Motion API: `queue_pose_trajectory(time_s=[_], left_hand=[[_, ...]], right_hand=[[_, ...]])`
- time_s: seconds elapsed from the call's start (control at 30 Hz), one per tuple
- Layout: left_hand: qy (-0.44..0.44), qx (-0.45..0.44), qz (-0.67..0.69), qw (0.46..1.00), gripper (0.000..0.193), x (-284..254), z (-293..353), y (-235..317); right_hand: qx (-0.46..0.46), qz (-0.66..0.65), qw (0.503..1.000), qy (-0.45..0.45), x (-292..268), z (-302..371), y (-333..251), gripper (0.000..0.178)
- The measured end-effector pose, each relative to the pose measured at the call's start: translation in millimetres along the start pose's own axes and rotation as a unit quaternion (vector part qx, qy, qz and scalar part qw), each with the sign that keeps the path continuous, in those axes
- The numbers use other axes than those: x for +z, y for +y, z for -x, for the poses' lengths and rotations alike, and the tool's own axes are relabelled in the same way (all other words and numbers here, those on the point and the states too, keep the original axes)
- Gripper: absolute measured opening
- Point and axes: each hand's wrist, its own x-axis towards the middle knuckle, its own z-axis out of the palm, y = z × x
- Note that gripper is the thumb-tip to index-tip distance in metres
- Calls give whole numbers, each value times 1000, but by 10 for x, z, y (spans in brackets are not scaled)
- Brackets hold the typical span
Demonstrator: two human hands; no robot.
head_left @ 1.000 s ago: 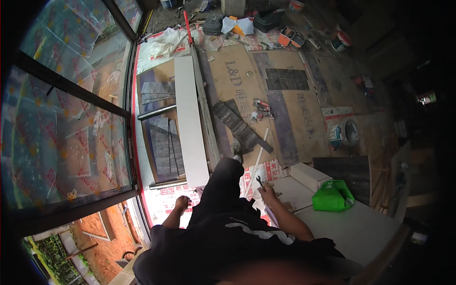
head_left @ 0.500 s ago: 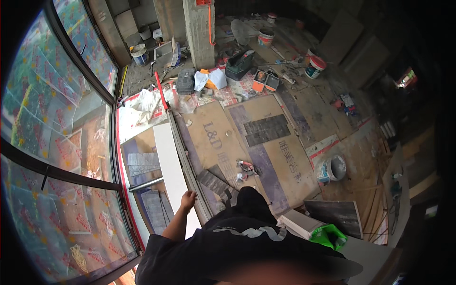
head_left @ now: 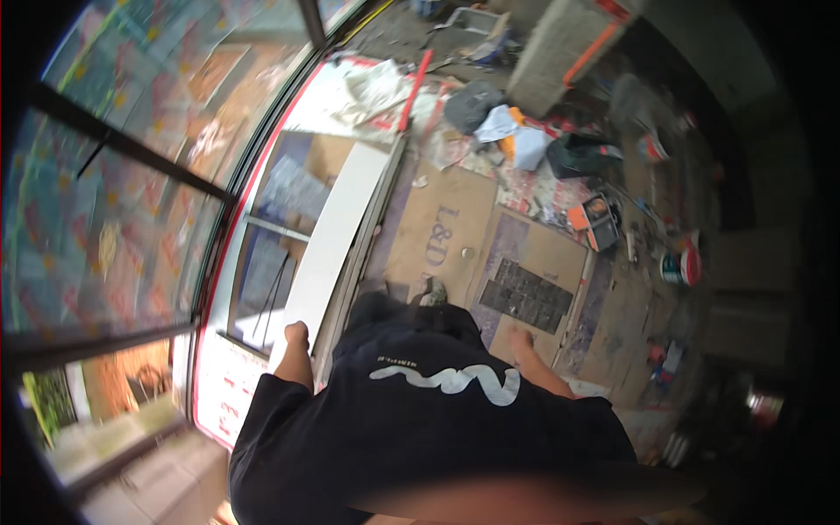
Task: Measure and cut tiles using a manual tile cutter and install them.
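My left hand [head_left: 297,332] hangs with its fingers curled at the near end of a long white board [head_left: 325,252]. Whether it touches the board, or has anything in the curled fingers, is hidden. The board lies lengthwise along dark metal rails [head_left: 366,238] beside the window. Out to my right, my right hand [head_left: 522,337] is smeared by motion above the brown floor-covering sheets [head_left: 435,229], close to some dark grey planks [head_left: 527,295]. One shoe [head_left: 432,292] shows in front of my body.
Tall framed windows [head_left: 166,162] run along the left. Ahead, a red bar [head_left: 416,92], a grey bag [head_left: 473,106], a dark green tool bag [head_left: 582,157] and an orange-and-black box [head_left: 597,220] lie about. A concrete column [head_left: 560,52] stands behind them; a bucket [head_left: 681,265] is at the right.
The view has swung to the right, and I am farther forward along the board. My right hand has come into sight. My left hand now appears over the board's near end.
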Motion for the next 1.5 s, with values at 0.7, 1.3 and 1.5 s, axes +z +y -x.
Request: queue_pose_trajectory(time_s=[0.7,1.3,1.5], left_hand=[[-86,243,-196,946,51,1681,1530,1658],[-44,126,86,987,25,2186,-1474,1680],[308,46,-183,933,44,2359,-4312,959]], right_hand=[[-304,238,847,-365,-1943,-266,-4496,49],[-679,405,602,-108,1155,-2975,-8535,41],[-747,415,518,31,3327,-4117,-10432,40]])
